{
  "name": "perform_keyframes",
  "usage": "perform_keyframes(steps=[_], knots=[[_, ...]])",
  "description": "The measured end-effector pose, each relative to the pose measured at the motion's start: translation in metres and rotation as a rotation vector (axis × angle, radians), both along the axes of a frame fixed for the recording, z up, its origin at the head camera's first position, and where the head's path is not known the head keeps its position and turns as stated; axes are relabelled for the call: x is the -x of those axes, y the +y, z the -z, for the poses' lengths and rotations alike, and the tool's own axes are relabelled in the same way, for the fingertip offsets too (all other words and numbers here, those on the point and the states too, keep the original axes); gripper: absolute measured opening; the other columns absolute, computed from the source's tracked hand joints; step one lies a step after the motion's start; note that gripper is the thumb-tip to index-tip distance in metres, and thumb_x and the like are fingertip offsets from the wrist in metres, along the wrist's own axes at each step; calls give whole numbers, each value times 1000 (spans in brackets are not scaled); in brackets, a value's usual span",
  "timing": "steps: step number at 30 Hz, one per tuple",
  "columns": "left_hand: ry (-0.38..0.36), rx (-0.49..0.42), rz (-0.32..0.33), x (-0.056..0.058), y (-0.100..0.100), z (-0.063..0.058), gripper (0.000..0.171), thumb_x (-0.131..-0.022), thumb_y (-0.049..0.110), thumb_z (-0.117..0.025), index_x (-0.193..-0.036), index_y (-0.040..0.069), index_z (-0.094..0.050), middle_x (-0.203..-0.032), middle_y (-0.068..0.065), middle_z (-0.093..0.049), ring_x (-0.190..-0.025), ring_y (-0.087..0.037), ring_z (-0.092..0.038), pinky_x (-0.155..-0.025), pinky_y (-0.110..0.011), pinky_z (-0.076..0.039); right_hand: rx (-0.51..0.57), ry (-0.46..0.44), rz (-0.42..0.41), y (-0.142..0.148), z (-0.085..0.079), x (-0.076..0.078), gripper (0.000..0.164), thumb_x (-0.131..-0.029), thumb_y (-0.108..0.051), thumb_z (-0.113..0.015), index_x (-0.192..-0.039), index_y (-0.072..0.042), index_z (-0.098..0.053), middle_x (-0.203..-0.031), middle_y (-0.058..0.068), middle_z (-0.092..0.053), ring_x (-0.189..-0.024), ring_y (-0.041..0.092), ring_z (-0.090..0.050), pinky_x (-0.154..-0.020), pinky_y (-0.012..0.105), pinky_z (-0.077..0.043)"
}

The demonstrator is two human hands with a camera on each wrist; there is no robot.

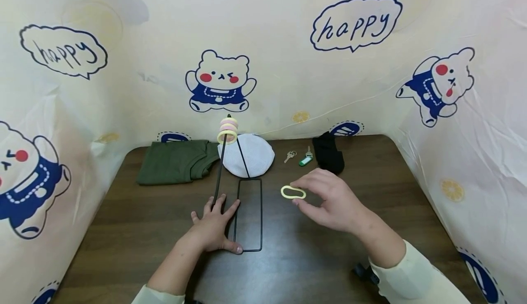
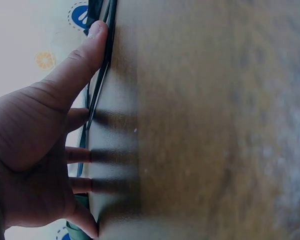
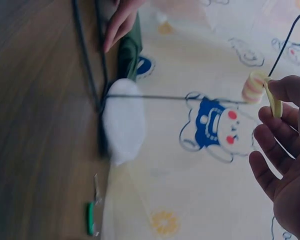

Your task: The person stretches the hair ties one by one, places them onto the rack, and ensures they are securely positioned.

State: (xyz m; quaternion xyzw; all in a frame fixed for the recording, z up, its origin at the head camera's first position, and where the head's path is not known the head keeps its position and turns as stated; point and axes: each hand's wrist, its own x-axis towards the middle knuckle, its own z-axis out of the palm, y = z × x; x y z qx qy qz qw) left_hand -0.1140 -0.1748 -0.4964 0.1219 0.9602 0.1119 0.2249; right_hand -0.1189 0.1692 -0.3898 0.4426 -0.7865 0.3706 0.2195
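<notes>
A black wire stand point(image 1: 261, 217) has its rectangular base on the table and an upright wire rising from it. Pale yellow and pink hair ties point(image 1: 228, 125) are stacked around the wire near its upper end. My left hand point(image 1: 214, 228) rests with fingers spread over the left side of the base, its thumb at the near corner. Between thumb and fingertips, my right hand point(image 1: 329, 199) pinches a pale yellow hair tie point(image 3: 276, 102), squeezed into a narrow loop. In the head view this tie is held right of the base, apart from the stand.
Along the back of the table lie a folded dark green cloth point(image 1: 173, 162), a round white knitted item point(image 1: 259, 155), a small key point(image 1: 290, 156), a key with a green tag point(image 1: 306, 159) and a folded black cloth point(image 1: 329, 153). A printed curtain point(image 1: 280, 80) surrounds the table.
</notes>
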Motion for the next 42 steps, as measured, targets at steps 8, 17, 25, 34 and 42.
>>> perform_keyframes(steps=[8,17,25,34,42], knots=[[10,-10,-1,-1,0,2,134,-54,79,-86,-166,35,-27,-172,-17,-12,-155,-51,-1,-99,-91,-9,62,-12,-67,-26,-12,-4,30,-85,-12,-84,-113,-8,-76,-108,-4,-75,-98,12,-66,-88,27,-50],[0,7,-8,1,0,4,135,-52,82,-84,-165,35,-28,-172,-17,-12,-155,-51,-2,-98,-91,-9,83,39,-157,-51,-29,-10,26,-89,-14,-81,-113,-8,-76,-106,-1,-75,-96,12,-67,-87,30,-51],[-4,4,-13,2,0,5,137,-51,82,-85,-166,35,-27,-172,-17,-11,-154,-52,-1,-99,-91,-8,111,78,-223,-67,-47,-19,28,-88,-14,-81,-115,-8,-75,-107,0,-75,-99,12,-68,-89,29,-52],[9,-42,-38,1,-2,7,132,-50,78,-89,-162,35,-37,-171,-19,-13,-154,-53,0,-97,-93,-5,112,172,-262,-84,-62,-22,32,-87,-15,-81,-117,-5,-75,-110,4,-75,-105,13,-68,-93,31,-52],[14,-82,-17,1,-4,8,136,-51,78,-89,-165,42,-24,-173,-15,-12,-153,-54,4,-94,-94,-1,112,203,-251,-93,-68,-19,32,-89,-18,-81,-118,-5,-75,-109,3,-75,-102,12,-68,-91,29,-53]])
